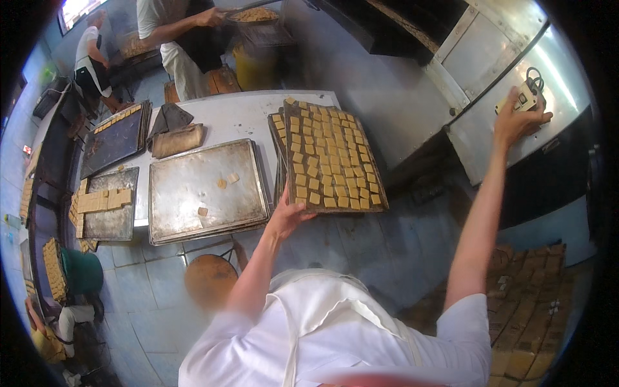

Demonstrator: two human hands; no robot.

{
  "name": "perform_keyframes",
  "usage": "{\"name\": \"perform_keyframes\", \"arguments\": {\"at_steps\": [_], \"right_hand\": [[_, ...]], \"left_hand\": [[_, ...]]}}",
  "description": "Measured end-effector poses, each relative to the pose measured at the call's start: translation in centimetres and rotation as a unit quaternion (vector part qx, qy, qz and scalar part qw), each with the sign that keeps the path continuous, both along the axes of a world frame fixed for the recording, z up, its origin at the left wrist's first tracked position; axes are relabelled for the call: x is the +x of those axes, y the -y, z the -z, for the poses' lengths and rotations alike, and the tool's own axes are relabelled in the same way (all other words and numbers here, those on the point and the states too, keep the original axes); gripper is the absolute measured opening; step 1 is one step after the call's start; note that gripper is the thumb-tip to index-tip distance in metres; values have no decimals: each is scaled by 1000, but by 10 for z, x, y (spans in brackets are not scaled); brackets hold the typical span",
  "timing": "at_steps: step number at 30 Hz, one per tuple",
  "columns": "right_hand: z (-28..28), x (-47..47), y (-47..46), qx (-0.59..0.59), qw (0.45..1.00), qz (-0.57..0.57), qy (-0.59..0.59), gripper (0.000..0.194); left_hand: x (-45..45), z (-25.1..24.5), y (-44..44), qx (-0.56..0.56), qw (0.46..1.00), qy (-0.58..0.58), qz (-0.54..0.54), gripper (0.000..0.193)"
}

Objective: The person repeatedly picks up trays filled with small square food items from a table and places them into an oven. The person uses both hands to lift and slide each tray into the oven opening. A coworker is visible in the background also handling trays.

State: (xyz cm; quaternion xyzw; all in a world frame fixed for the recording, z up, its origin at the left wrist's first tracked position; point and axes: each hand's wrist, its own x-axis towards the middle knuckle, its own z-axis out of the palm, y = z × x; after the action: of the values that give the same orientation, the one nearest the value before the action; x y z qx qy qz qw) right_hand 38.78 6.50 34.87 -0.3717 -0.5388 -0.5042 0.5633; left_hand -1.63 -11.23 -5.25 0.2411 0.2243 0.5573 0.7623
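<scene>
My left hand (286,216) grips the near left corner of a dark metal baking tray (382,197) covered with rows of small square dough pieces (331,142). More trays lie under and to the left of it on the table. At the upper right, my right hand (520,120) is raised against a small cream-coloured switch box (526,99) with a dark cable, mounted on a shiny metal panel; its thumb and fingers are spread about the box. A stack of bare, worn metal trays (208,188) sits left of the filled tray, with a few loose dough pieces on top.
Folded cloths (178,140), a dark tray (116,130) with one row of pieces and a tray (109,227) with pale blocks share the white table (222,113). A round stool (211,280) stands below. Several co-workers are beyond the table and at left. Flattened cardboard (527,300) lies at right.
</scene>
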Motion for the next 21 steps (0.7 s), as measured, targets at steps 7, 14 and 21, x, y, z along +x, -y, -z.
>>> {"name": "perform_keyframes", "arguments": {"at_steps": [7,14,21], "right_hand": [[148,-204,-42,-366,868,-259,214,11],[216,-302,-147,-576,744,-318,115,18],[246,-325,-153,-622,710,-272,189,19]], "left_hand": [[4,-32,34,6,999,-31,4,124],[5,-41,64,21,999,-30,3,130],[-1,-47,72,23,999,-14,-29,130]]}}
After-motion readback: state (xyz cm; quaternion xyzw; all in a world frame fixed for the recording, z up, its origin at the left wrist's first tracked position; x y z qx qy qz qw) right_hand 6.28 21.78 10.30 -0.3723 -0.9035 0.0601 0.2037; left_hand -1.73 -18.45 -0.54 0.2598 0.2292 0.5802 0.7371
